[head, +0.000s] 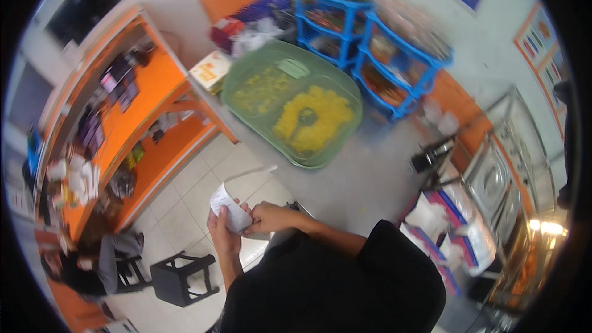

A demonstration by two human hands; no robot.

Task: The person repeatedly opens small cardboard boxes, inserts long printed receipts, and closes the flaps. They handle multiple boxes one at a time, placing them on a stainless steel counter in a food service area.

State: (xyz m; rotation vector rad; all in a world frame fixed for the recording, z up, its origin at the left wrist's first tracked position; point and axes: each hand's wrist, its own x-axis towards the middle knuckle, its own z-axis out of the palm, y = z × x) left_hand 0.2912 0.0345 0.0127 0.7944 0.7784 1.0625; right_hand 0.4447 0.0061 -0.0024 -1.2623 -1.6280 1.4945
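Note:
A curled white paper slip with print on it [235, 216] is between my two hands, over the tiled floor. My left hand [224, 229] holds it with the thumb across its face. My right hand [267, 216] pinches its lower right edge, and the right fingertips are partly hidden. One long end of the slip bends up towards the metal table [319, 192]. Beyond my hands on that table stands a green divided plastic tub [231, 107]. Chopped yellow food [330, 113] fills one compartment with a spoon in it, and smaller yellow-green pieces [259, 92] lie in the other.
Blue plastic racks [344, 32] stand behind the tub. On the right are tissue packs [474, 240] and metal food pans [488, 180]. An orange shelved counter [152, 85] runs along the left. A black stool [171, 282] and a seated person [85, 263] are at lower left.

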